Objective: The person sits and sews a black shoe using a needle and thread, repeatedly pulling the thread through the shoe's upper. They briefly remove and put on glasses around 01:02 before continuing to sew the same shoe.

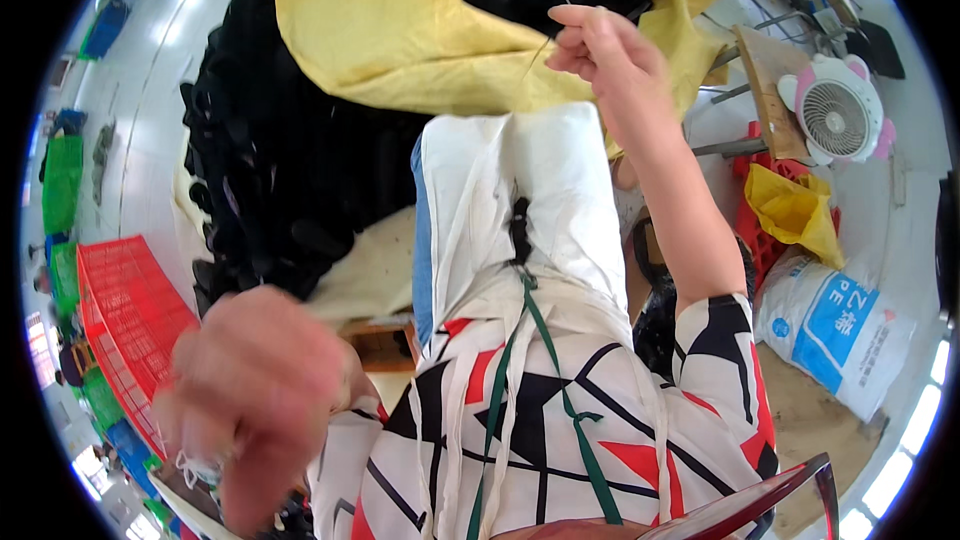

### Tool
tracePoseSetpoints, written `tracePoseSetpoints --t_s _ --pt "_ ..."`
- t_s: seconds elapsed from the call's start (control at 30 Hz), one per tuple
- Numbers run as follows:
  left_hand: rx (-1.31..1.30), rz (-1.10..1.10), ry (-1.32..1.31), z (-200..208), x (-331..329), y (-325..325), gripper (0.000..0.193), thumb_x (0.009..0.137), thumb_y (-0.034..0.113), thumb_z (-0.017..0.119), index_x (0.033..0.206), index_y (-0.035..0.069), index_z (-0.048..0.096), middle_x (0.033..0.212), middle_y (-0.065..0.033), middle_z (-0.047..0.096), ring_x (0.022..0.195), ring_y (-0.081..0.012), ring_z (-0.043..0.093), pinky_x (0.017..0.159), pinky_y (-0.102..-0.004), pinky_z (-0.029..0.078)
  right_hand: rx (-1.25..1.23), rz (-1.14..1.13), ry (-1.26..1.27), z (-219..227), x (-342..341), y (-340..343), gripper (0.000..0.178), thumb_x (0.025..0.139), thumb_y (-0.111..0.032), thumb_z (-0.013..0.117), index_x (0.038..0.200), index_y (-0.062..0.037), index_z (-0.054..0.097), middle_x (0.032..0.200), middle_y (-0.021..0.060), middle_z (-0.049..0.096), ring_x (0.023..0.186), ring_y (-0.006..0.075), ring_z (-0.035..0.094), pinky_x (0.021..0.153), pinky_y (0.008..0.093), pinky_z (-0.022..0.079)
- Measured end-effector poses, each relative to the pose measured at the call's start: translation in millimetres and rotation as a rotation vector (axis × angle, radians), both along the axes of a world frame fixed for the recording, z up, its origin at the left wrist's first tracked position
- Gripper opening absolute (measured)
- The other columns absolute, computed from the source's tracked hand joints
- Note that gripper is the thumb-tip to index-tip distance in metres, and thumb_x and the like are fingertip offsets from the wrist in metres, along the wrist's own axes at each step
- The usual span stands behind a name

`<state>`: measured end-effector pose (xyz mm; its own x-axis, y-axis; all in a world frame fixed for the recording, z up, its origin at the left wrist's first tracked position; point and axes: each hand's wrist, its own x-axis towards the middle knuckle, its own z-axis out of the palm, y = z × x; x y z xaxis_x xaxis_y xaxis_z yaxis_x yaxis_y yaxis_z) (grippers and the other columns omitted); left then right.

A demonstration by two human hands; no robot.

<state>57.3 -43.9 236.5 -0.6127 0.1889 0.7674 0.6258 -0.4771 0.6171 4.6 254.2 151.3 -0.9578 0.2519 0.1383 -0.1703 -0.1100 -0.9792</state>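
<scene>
Fingers (578, 15) of right hand (610, 52) pinched thin strand (539, 54) | left hand (265, 380) blurred, grip unclear | black heap (285, 135) apparently remained, finished share indeterminable

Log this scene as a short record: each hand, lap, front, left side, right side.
Left hand: raised, blurred; grip unclear
Right hand: raised past the knees, fingertips pinched, apparently on a thin dark strand
Lap: white cloth covering
Front: large yellow cloth-like sheet; heaped black soft-looking pieces, extending leftward
Left side: red plastic crate
Right side: white round fan with pink trim; yellow bag; white-and-blue sack
</scene>
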Motion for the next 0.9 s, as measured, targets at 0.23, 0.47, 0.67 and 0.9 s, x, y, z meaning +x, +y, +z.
tracePoseSetpoints --t_s 0.23,0.47,0.67,0.9 --pt "-0.11 -0.2 0.034 5.0 -14.8 8.1 0.036 0.09 0.042 0.068 0.112 0.014 0.064 0.083 0.0002 0.067 0.065 -0.0103 0.06 0.056 -0.0249 0.047 0.072 0.357 0.556 75.1 98.7 -10.0 0.036 0.088 -0.048 0.07 0.11 -0.0193 0.069 0.08 -0.0029 0.058 0.073 0.0108 0.057 0.063 0.0255 0.049" --pt "-0.147 -0.24 -0.058 -6.1 -39.7 18.6 0.017 0.087 0.027 0.072 0.096 0.014 0.067 0.076 -0.0006 0.067 0.057 -0.0108 0.06 0.052 -0.0251 0.045 0.099 0.141 0.596 67.5 96.6 -24.1 0.034 0.086 -0.042 0.074 0.104 -0.0131 0.068 0.084 0.0005 0.063 0.077 0.0121 0.059 0.07 0.0252 0.05" --pt "-0.057 -0.046 -0.413 -58.8 -55.1 39.2 0.015 0.086 0.003 0.062 0.099 -0.002 0.06 0.08 -0.015 0.067 0.064 -0.02 0.064 0.059 -0.0283 0.052 0.149 0.128 0.169 19.1 60.5 -11.5 0.027 0.095 -0.015 0.066 0.115 0.0016 0.061 0.093 0.008 0.065 0.082 0.0159 0.063 0.078 0.0269 0.05" --pt "-0.392 0.087 -0.738 -127.6 -47.1 63.7 0.019 0.093 -0.001 0.059 0.111 -0.002 0.057 0.087 -0.0099 0.065 0.071 -0.0123 0.062 0.067 -0.0243 0.053 -0.113 0.115 -0.016 -65.7 41.9 5.9 0.026 0.102 -0.013 0.057 0.122 0.0034 0.059 0.095 0.007 0.064 0.086 0.0136 0.062 0.082 0.0269 0.05"
